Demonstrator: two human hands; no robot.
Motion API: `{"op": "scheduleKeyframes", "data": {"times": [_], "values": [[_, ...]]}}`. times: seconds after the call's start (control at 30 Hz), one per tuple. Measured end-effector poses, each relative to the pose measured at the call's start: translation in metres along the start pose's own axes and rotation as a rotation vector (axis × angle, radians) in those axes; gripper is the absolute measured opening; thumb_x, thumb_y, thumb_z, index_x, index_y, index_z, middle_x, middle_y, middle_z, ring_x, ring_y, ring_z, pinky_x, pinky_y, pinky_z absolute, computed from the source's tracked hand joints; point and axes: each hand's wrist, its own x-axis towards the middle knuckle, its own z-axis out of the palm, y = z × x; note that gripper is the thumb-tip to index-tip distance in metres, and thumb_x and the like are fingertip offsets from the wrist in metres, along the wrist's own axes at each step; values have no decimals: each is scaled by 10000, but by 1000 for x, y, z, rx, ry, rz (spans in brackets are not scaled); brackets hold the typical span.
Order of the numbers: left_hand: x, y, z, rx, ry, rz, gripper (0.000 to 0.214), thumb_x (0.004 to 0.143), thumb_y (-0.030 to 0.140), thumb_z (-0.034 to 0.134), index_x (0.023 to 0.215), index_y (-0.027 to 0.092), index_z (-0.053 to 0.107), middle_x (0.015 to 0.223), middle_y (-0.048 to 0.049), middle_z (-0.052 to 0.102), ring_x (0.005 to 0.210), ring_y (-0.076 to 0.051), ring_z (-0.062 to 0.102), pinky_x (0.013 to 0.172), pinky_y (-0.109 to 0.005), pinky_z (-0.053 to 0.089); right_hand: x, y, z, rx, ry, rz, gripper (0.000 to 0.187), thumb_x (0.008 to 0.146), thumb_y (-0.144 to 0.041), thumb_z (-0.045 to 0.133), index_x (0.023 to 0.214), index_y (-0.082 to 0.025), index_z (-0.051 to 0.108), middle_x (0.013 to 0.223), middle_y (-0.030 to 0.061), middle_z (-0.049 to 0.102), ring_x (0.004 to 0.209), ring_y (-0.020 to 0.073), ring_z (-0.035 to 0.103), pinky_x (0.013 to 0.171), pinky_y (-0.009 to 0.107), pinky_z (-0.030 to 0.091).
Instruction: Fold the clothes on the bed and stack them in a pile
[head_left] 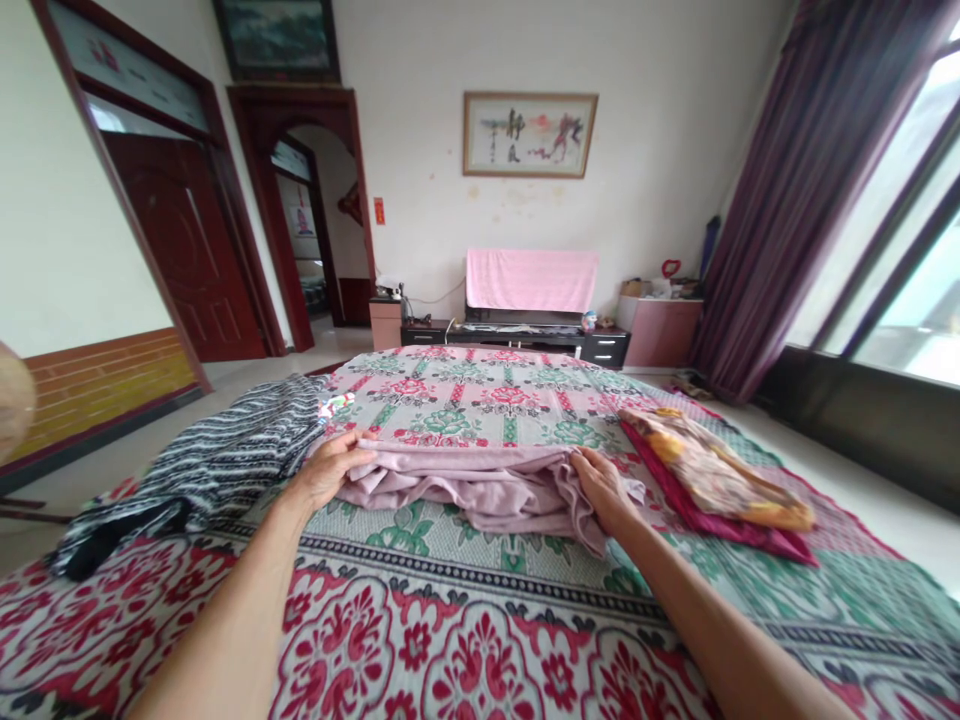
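Note:
A mauve garment (480,485) lies crumpled and partly folded across the middle of a bed covered with a red, green and white floral sheet (450,630). My left hand (330,468) grips its left end, fingers curled over the cloth edge. My right hand (600,485) pinches the right end, fingers closed on a fold. Both arms reach forward over the sheet.
A black-and-white striped garment (225,450) lies heaped at the left of the bed. A folded red and yellow patterned cloth (712,470) sits at the right. Beyond the bed stand a dark TV cabinet under a pink cloth (531,280), a doorway at left, and purple curtains by the window at right.

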Motion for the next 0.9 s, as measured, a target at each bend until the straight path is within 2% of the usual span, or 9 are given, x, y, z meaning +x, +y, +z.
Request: {"op": "scheduleKeyframes", "data": {"times": [0.27,0.43,0.5,0.6,0.77,0.83,0.9], "values": [[8,-8,1,140,112,66,372,519,335,790,818,141,683,691,-19,666,607,-138,592,561,-225,442,0,-1,0,-1,-27,-26,410,698,-600,506,678,-193,556,649,19,583,596,148,499,518,229,386],[11,-10,1,291,238,142,369,521,446,768,727,151,684,611,7,643,574,-133,557,536,-216,416,-1,-2,-1,-26,-36,-23,403,723,-582,496,714,-188,578,651,10,584,601,145,504,541,230,398],[11,-11,1,337,299,155,372,511,476,762,681,157,672,545,29,605,553,-139,542,511,-216,397,-1,-6,-4,-54,-84,-24,395,740,-569,491,726,-183,578,631,-3,567,584,134,490,527,224,382],[13,-9,0,343,359,160,385,498,496,760,654,158,660,518,36,579,555,-147,539,503,-218,392,-3,-16,-10,-188,-216,-63,374,751,-546,503,697,-180,564,586,-25,523,536,109,439,474,212,313],[14,-2,1,321,292,174,396,495,463,771,724,156,669,612,14,625,593,-144,551,531,-211,420,0,-25,-19,-577,-327,-101,178,651,-345,619,633,-177,564,561,-17,547,544,118,469,478,214,289],[14,1,2,331,285,188,386,498,456,764,720,158,664,588,19,608,576,-143,544,520,-211,415,4,-24,-21,-657,-334,-92,104,656,-260,569,598,-175,565,526,-8,542,528,121,473,478,219,287],[13,5,3,331,318,200,378,503,458,751,714,157,661,560,25,586,561,-145,535,506,-215,404,10,-22,-25,-652,-269,-98,113,673,-206,507,621,-172,601,546,5,569,554,132,500,496,219,310]]}}
